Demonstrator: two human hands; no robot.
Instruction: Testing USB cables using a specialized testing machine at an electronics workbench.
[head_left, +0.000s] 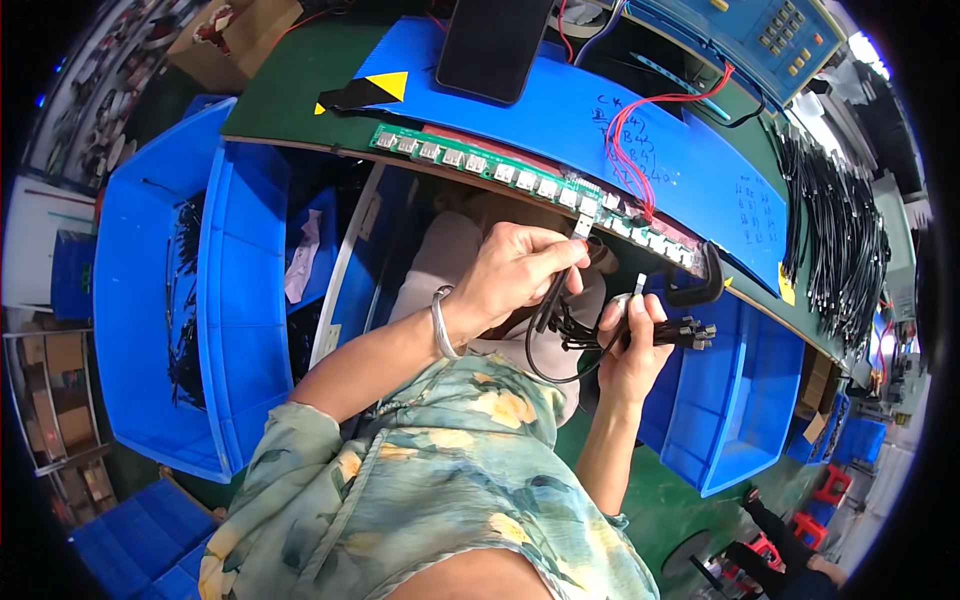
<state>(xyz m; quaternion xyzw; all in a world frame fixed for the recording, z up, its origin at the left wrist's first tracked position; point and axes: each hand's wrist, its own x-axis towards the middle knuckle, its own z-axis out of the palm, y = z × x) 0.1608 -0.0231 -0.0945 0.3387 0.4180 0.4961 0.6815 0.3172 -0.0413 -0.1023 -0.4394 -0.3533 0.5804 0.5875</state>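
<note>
My left hand pinches a black cable just behind its silver USB plug, which touches a socket on the long green circuit board at the table's near edge. Whether the plug is fully seated I cannot tell. My right hand, lower and to the right, is closed round a bundle of black cables whose connector ends stick out to its right. Its thumb and fingers also pinch a small connector with a pale metal tip, pointing up. A black cable loops below between both hands.
Blue bins stand at left, one with black cables; another bin stands at right. A black phone lies on a blue sheet. Red wires, a black clamp, hanging cables and a blue instrument surround the board.
</note>
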